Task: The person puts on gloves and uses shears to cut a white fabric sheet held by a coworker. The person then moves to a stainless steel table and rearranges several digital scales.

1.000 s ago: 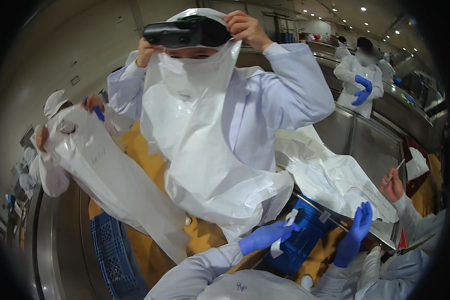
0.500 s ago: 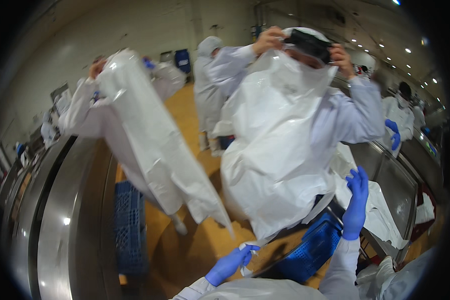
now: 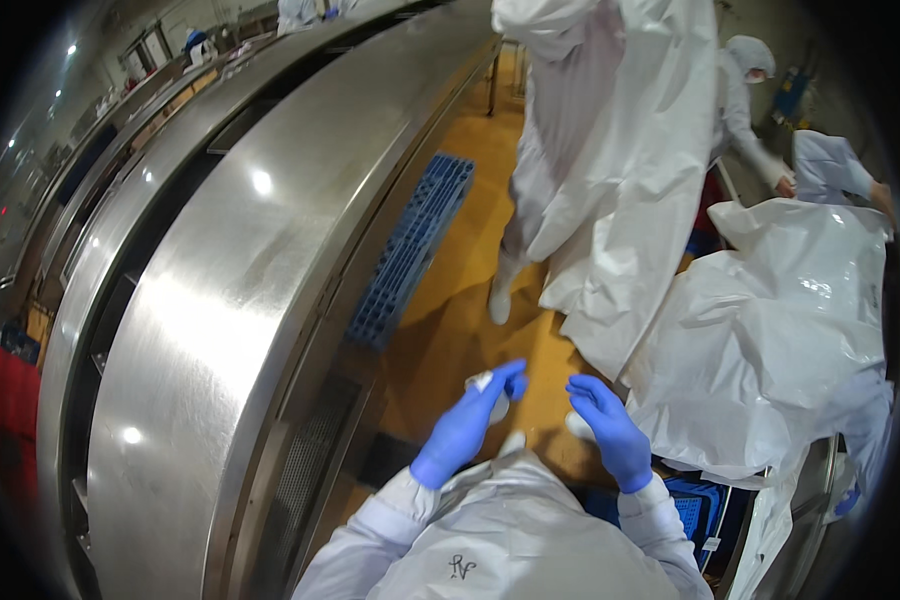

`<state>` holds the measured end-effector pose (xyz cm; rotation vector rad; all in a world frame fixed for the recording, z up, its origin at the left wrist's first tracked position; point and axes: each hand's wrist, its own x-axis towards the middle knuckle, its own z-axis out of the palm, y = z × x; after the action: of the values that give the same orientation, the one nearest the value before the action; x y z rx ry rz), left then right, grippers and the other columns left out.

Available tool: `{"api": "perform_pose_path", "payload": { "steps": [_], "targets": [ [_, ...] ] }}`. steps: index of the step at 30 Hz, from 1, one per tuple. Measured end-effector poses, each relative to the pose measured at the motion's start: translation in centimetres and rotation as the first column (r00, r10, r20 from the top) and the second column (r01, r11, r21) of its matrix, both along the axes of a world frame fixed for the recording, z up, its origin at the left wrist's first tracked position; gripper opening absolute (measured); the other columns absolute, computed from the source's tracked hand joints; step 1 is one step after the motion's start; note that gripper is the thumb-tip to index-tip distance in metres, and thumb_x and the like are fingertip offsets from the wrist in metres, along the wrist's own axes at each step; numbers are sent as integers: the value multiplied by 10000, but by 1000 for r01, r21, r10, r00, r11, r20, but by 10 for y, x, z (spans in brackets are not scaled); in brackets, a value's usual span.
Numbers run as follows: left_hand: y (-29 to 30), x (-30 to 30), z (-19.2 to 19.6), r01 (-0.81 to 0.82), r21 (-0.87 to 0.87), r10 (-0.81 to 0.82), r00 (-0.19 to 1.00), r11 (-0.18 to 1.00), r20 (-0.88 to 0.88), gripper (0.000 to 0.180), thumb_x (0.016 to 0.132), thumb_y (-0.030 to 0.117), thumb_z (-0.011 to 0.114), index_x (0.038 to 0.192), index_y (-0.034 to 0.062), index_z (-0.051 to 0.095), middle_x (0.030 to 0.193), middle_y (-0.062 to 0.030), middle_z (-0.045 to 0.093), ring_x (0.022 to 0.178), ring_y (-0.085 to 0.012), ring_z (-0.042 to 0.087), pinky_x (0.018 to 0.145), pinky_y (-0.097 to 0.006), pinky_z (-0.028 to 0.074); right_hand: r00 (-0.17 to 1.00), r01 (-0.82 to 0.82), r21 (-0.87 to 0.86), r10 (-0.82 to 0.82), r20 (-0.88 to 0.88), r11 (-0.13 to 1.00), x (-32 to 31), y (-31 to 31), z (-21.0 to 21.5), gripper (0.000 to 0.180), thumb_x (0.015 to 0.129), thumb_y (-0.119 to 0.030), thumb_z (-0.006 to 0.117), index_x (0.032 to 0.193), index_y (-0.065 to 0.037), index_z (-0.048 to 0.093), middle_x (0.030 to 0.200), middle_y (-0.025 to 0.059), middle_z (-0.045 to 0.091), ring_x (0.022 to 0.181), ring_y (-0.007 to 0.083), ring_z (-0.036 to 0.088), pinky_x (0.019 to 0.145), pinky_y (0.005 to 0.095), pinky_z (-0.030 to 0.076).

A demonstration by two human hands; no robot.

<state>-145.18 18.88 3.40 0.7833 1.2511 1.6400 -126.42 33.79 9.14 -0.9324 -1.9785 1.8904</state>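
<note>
While we look down, our gloved left hand (image 3: pixel 467 427) pinches a small white scrap (image 3: pixel 484 381) at chest height, its orientation unclear; our right hand (image 3: pixel 608 427) hangs loosely open beside it.

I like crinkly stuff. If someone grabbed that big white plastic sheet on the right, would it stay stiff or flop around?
The white plastic sheet would probably flop: it lies in soft folds and creases. It looks thin and glossy, so likely light for its size and a bit slippery. The left hand and right hand, in blue gloves, do not touch it.
</note>
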Motion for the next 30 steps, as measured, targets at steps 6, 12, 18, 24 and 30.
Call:
{"api": "perform_pose_path", "payload": {
  "steps": [6, 12, 18, 24, 30],
  "targets": [
    [91, -53, 46, -72, 191, 63, 997, 979, 50, 508, 1117, 282, 360, 1564, 41, 360, 1555, -103, 429, 1408, -226, 430, 1191, -345, 297, 980, -54, 269, 103, -172, 962, -83, 42, 7, 580, 970, -230, 638, 1467, 7, 456, 1450, 203, 500, 1375, 328, 463, 1138, 405, 365],
    [159, -75, 77, -177, 56, 186, 959, 983, -215, 497, 1122, 232, 313, 1593, 74, 313, 1595, -109, 370, 1469, -238, 350, 1217, -354, 254, 974, -165, 657, 225, -8, 736, -150, 109, 15, 353, 985, -146, 598, 1299, 6, 544, 1443, 182, 502, 1318, 304, 514, 1079, 359, 411],
    [198, -99, 71, -186, 111, 168, 974, 976, 153, 523, 1111, 279, 357, 1578, 47, 320, 1592, -131, 368, 1486, -290, 332, 1230, -422, 252, 972, -143, 169, 171, -164, 975, -167, 158, 20, 286, 1036, -182, 554, 1238, 14, 602, 1242, 133, 618, 1141, 209, 585, 995, 320, 439],
    [243, -118, 76, -28, 266, -63, 944, 964, 325, 552, 1103, 293, 367, 1551, -26, 315, 1557, -205, 392, 1460, -360, 363, 1233, -485, 265, 971, 64, -8, -64, -232, 998, -140, 189, 39, 339, 1061, -193, 524, 1308, 23, 603, 1136, 69, 656, 1131, 138, 573, 1014, 272, 420],
    [275, -101, 97, 196, 332, -304, 900, 923, 313, 476, 1115, 191, 355, 1526, -50, 350, 1467, -211, 492, 1352, -307, 504, 1155, -416, 393, 932, 280, 295, -185, -312, 914, -93, 187, 37, 395, 1029, -102, 464, 1393, 24, 551, 1408, 202, 541, 1292, 324, 529, 1112, 391, 424]
  ]
}}
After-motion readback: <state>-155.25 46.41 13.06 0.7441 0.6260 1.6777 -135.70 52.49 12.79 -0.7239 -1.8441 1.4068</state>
